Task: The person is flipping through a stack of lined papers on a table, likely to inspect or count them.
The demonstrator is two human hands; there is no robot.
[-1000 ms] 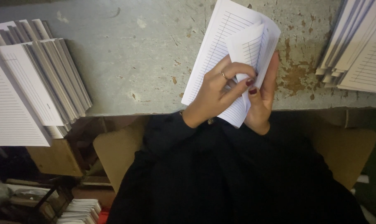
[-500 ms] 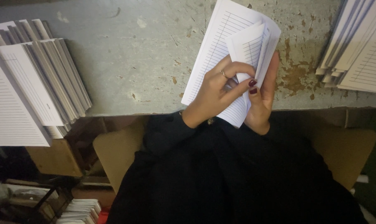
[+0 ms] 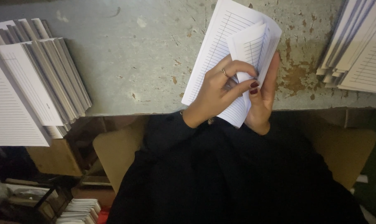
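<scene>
A bundle of white lined sheets (image 3: 215, 54) lies on the worn grey table (image 3: 130, 62), its near corner hanging over the front edge. My left hand (image 3: 219, 91), with a ring and dark red nails, presses on the bundle and curls around a folded-over sheet (image 3: 250, 43). My right hand (image 3: 264, 95) stands on edge along the bundle's right side, fingers up against the curled paper. Both hands grip the same sheets.
Fanned stacks of lined paper (image 3: 30, 83) sit at the table's left end and overhang its edge. More stacks (image 3: 358, 49) lie at the right. Below the table are my dark clothing, a brown seat (image 3: 117, 151), and paper piles (image 3: 78, 209) on the floor.
</scene>
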